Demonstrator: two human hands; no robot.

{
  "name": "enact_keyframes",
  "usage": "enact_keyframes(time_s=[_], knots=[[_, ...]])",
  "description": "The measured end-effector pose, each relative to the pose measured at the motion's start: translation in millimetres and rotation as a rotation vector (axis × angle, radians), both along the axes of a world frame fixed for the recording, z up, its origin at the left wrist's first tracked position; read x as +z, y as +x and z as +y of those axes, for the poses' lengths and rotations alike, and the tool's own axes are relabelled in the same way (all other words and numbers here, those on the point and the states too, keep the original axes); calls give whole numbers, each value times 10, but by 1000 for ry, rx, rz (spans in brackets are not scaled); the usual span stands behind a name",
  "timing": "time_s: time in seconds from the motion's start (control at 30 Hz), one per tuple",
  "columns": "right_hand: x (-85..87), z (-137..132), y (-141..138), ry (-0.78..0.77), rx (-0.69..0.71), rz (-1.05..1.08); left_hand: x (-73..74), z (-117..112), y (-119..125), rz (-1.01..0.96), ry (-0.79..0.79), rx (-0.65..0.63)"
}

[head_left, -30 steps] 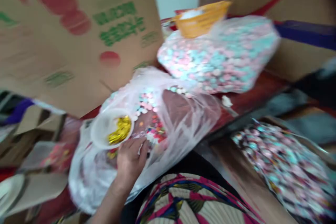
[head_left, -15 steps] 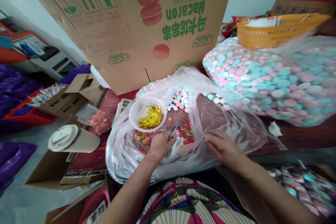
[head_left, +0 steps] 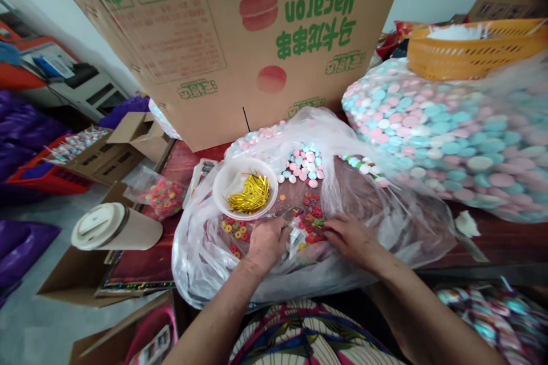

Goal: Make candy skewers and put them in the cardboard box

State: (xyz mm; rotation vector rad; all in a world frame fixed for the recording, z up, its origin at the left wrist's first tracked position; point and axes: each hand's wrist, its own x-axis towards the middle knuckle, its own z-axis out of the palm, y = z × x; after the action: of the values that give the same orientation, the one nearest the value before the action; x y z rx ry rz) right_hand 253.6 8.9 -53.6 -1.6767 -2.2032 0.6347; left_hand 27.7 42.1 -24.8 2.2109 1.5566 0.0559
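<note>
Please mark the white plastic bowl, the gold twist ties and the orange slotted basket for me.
White plastic bowl [head_left: 223, 182]: head view, on its inner wall at the left.
Gold twist ties [head_left: 252, 195]: head view, middle of the pile.
Orange slotted basket [head_left: 447, 63]: head view, on its front wall.

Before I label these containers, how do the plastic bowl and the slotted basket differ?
The plastic bowl is white; the slotted basket is orange. The bowl looks solid-walled; the basket is pierced with slots. The bowl holds gold strips, the basket white contents. Both are open-topped.
</note>
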Motion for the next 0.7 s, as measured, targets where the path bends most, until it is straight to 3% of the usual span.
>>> enact_keyframes(time_s=[0.07,0.2,0.27,0.37,0.43,0.57,0.63,0.7], knots=[[38,17,66,14,-46,133,72,-4,-37,5,28,-71],[303,89,42,274,-161,251,252,-35,-85,12,186,-214],[432,132,-92,317,-35,328,345,-24,-101,-44,219,-304],[480,169,-360,207,115,481,451,18,-116,-185,176,-411],[423,164,-503,93,31,599,466,26,-100,-270,153,-327],[345,112,-568,-54,-146,732,368,-31,10,-412,39,-30],[405,97,-506,-69,-151,694,324,-53,51,-495,-12,11],[505,102,-432,-57,-75,646,319,-45,55,-575,-45,-43]])
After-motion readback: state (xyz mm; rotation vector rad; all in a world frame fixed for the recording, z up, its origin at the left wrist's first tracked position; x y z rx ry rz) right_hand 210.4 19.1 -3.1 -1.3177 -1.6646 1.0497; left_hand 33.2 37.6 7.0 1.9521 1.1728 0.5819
